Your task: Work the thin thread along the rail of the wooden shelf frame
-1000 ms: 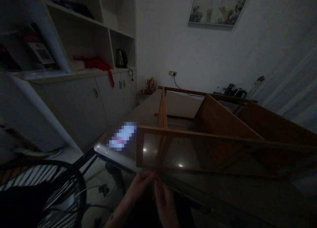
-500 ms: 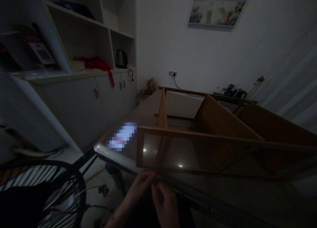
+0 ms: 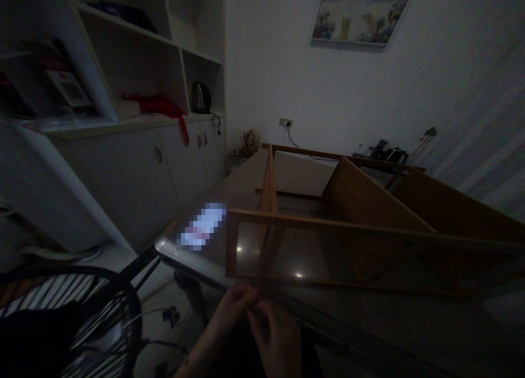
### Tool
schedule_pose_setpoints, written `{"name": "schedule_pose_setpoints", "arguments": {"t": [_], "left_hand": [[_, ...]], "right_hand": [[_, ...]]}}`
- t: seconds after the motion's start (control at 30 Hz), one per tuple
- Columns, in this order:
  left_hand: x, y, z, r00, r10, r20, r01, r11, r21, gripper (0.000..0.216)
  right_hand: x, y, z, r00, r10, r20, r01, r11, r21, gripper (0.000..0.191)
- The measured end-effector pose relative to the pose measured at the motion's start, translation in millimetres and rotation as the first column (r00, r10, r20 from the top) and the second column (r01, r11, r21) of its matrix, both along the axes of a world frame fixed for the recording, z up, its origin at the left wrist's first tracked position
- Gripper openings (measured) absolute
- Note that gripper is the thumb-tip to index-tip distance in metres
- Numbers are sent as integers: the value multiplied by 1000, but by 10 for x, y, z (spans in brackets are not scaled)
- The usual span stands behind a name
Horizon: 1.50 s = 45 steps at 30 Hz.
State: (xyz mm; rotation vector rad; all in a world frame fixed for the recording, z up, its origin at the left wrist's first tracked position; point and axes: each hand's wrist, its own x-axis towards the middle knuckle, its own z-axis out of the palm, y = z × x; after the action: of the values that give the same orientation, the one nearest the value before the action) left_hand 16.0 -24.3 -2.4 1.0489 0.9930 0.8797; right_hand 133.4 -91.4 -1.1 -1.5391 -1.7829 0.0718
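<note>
Left hand (image 3: 232, 306) | fingers bent | right hand (image 3: 279, 332) | curled beside it | pinched or apart: too dim to tell

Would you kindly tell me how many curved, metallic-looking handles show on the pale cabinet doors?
3: one curved handle on the nearest pale door, a second handle and a third handle side by side below the black-and-silver kettle. Others may be hidden.

Dim room on my feed, light low and grey; two bright glints (image 3: 299, 275) on the glossy table (image 3: 240, 181). White wall (image 3: 262, 66) ahead: framed picture (image 3: 361, 17) high up, socket (image 3: 284, 121) lower down. To the left I log a pale cabinet (image 3: 139, 124), open shelves (image 3: 127, 23) above closed doors (image 3: 182, 159). Pale floor (image 3: 158, 290), black round-rimmed chair (image 3: 136, 315) at lower left.
</note>
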Motion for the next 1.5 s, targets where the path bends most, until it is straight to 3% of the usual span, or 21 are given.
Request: {"name": "schedule_pose_setpoints", "arguments": {"t": [0.2,0.4,0.73,0.8,0.9,1.0,1.07,1.13,1.2,1.33,1.4,1.5], "left_hand": [[25,-6,-35,999,46,20,-46,999,-11,47],[30,12,-136,998,24,64,-24,1000,2,46],[77,-24,45,993,114,27,-113,993,-30,48],[80,-21,49,993,111,39,-109,993,-33,48],[66,-15,58,995,89,52,-87,995,-42,48],[36,-13,34,998,13,62,-9,998,-66,48],[20,-9,-22,996,-40,84,48,994,-101,48],[15,-2,-99,989,-58,136,76,988,-132,47],[19,7,-163,981,-66,184,95,984,-153,46],[28,16,-163,987,-30,160,48,992,-113,43],[29,16,-124,992,-9,124,20,996,-81,44],[37,18,-100,994,12,109,-4,997,-76,47]], "right_hand": [[-2,-25,43,995,3,95,0,999,-35,18],[2,-23,-8,999,33,42,-31,998,-50,20],[-2,-15,40,997,-40,64,41,999,-1,21],[-17,-15,37,999,-37,-2,37,999,-30,21],[-52,-24,29,963,-23,-270,-15,990,-140,20],[-87,-33,33,811,-67,-581,-122,952,-281,27],[-100,-32,43,711,-105,-695,-181,928,-326,31],[-98,-24,55,663,-110,-741,-213,921,-327,32],[-81,-16,66,683,-94,-725,-216,922,-323,30],[-19,-14,85,881,-79,-466,-70,954,-293,24],[5,-20,93,950,-54,-308,-15,976,-217,21],[5,-22,87,981,12,-194,-26,997,-73,18]]}}
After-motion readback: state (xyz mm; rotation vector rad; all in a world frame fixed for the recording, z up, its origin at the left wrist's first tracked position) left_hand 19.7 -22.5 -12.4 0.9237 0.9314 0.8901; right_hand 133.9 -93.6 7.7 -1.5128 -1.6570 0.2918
